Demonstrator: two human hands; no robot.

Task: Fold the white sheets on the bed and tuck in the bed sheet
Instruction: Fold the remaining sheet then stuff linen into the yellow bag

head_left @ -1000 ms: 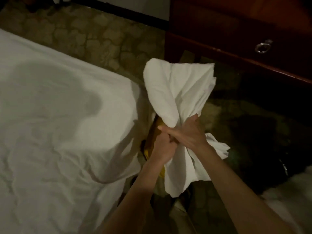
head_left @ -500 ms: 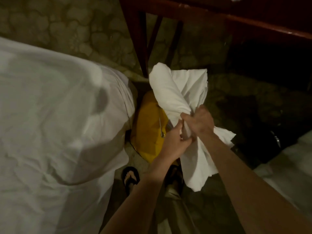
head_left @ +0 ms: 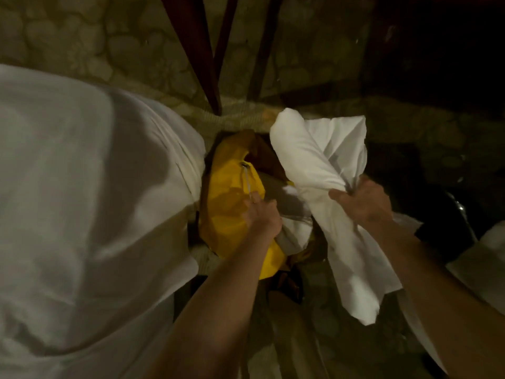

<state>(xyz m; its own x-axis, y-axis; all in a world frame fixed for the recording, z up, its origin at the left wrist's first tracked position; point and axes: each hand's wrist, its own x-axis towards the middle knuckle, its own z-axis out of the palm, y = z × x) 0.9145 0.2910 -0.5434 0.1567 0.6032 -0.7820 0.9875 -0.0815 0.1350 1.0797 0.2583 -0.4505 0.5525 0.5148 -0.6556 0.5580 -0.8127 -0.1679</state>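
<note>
Fingers (head_left: 341, 196) of the right hand (head_left: 364, 203) clench the bunched white sheet (head_left: 314, 162) mid-length for folding; the left hand (head_left: 262, 217) pinches its lower edge beside the bed (head_left: 82, 187)

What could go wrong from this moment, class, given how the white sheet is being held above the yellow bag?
1. Only the right hand grips the bunched white sheet; its loose tail hangs toward the patterned floor and may drag there.
2. The left hand reaches at the yellow bag, so it may snag other white cloth lying in the opening.
3. Light is dim, so creases in the bed sheet could go unnoticed.
</note>
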